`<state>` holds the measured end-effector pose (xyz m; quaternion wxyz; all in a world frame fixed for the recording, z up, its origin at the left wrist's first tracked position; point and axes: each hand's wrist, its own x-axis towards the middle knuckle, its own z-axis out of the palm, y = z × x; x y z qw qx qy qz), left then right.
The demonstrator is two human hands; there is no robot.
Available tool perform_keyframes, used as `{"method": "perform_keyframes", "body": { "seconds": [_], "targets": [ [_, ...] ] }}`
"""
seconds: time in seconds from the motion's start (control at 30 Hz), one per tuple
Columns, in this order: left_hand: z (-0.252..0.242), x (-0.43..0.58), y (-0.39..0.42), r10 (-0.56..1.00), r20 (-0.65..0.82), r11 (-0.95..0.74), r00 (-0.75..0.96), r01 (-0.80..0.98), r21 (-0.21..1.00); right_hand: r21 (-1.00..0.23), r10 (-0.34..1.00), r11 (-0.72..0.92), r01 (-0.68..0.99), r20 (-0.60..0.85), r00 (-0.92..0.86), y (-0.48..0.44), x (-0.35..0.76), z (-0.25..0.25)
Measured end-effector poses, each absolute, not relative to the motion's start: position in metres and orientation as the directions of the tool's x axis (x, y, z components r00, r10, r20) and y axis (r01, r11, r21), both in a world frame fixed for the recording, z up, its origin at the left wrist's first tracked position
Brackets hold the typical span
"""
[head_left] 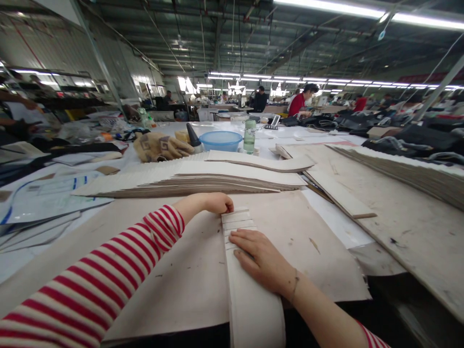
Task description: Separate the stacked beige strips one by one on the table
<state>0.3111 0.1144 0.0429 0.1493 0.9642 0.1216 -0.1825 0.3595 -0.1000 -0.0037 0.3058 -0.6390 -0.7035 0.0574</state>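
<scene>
Head view: a person's two hands rested on white strips (243, 227) on the bench (181, 275).
Left hand (214, 203): fingers curled closed, set against the far end of the strips.
Right hand (260, 259): open and flat, fingers pressing the strips down.
White strips: overlapped stack, running from the bench's front edge toward its middle.
Behind: large fanned pile (203, 181); blue bowl (220, 140) nearer the far edge.

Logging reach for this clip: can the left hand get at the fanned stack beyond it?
Probably yes. The left hand, curled on the far end of the strips, is close to the fanned stack, with only bare board between them. It would have to let go of the strips first.
</scene>
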Motion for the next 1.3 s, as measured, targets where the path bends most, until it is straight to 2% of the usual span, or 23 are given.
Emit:
{"method": "perform_keyframes", "body": {
  "seconds": [0.27, 0.47, 0.67, 0.8, 0.93, 1.1, 1.3],
  "targets": [
    [0.039, 0.304, 0.105, 0.190, -0.321, -0.954, 0.928, 0.252, 0.164, -0.469, 0.934, 0.172, 0.866, 0.356, 0.007, -0.099, 0.360, -0.006],
    [0.046, 0.295, 0.085, 0.181, -0.285, -0.977, 0.941, 0.205, 0.053, -0.462, 0.930, 0.187, 0.867, 0.366, -0.005, -0.100, 0.359, -0.004],
    [0.033, 0.280, 0.053, 0.259, -0.193, -0.966, 0.946, 0.257, -0.040, -0.454, 0.924, 0.196, 0.869, 0.382, -0.009, -0.100, 0.359, -0.003],
    [0.029, 0.281, 0.056, 0.328, -0.144, -0.944, 0.934, 0.330, -0.010, -0.454, 0.929, 0.189, 0.871, 0.371, -0.008, -0.100, 0.359, -0.004],
    [0.031, 0.294, 0.076, 0.386, -0.150, -0.913, 0.910, 0.400, 0.082, -0.457, 0.929, 0.183, 0.871, 0.370, -0.001, -0.099, 0.359, -0.004],
    [0.027, 0.309, 0.087, 0.384, -0.182, -0.894, 0.905, 0.414, 0.173, -0.460, 0.930, 0.181, 0.869, 0.369, 0.002, -0.100, 0.359, -0.004],
    [0.020, 0.319, 0.083, 0.360, -0.153, -0.904, 0.920, 0.385, 0.186, -0.463, 0.935, 0.176, 0.869, 0.356, 0.000, -0.100, 0.360, -0.003]
  ]
}}
